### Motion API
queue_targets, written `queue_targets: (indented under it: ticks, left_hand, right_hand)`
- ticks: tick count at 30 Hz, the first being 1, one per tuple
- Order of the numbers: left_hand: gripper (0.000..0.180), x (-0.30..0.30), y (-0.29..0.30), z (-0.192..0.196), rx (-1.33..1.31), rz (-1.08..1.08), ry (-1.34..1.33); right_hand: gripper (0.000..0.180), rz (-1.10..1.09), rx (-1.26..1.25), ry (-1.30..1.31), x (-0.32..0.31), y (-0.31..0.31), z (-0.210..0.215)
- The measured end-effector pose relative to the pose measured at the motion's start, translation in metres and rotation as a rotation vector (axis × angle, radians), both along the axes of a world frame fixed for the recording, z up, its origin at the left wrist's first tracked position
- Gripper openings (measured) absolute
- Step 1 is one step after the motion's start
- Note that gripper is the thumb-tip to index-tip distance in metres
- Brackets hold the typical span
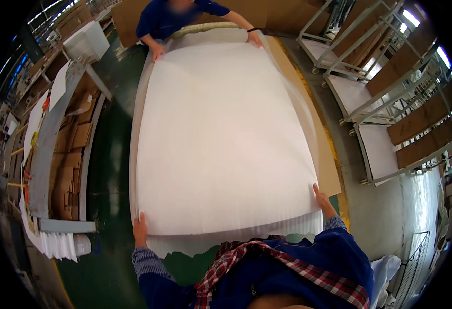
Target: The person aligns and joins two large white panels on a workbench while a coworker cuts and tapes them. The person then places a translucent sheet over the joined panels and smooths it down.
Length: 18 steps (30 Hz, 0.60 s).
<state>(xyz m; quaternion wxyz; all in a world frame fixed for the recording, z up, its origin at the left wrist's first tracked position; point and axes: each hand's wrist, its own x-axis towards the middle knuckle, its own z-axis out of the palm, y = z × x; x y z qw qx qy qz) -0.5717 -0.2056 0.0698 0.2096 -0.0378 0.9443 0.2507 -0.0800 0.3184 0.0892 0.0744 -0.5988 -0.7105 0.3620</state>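
Note:
A large white sheet (226, 139) spreads out in front of me. Below it, a thin translucent film (282, 225) sticks out along the near edge and the right side. At the near left corner my left hand (140, 230) grips the sheet's edge, thumb up and the other fingers mostly hidden. The near right corner is pinched by my right hand (324, 200). Across from me a co-worker in blue has one hand (157, 51) on the far left corner and the other hand (255, 39) on the far right corner.
Brown cardboard (324, 149) lies beneath along the right side. To the left stands a grey-framed bench (46, 170) with cardboard pieces on its shelf. Several wheeled metal trolleys (377, 149) carrying brown boards line the right. A yellow floor line (343, 211) runs between.

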Motion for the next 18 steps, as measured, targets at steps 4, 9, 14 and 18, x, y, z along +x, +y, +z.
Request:
queue_targets:
  ticks: [4, 9, 14, 18]
  left_hand:
    - [0.084, 0.005, 0.011, 0.042, -0.008, -0.003, 0.038]
    - [0.089, 0.001, 0.002, 0.043, -0.127, 0.011, 0.081]
    - [0.089, 0.006, 0.021, 0.066, -0.089, 0.004, 0.012]
    - [0.087, 0.001, 0.01, 0.044, -0.067, -0.041, 0.076]
  right_hand:
    - [0.082, -0.213, -0.381, 0.445, 0.038, 0.02, -0.04]
    - [0.074, -0.102, -0.768, 0.475, 0.046, 0.024, -0.011]
    - [0.066, -0.063, -0.509, 0.639, 0.019, -0.007, 0.009]
    - [0.069, -0.092, -0.523, 0.577, 0.011, -0.008, 0.006]
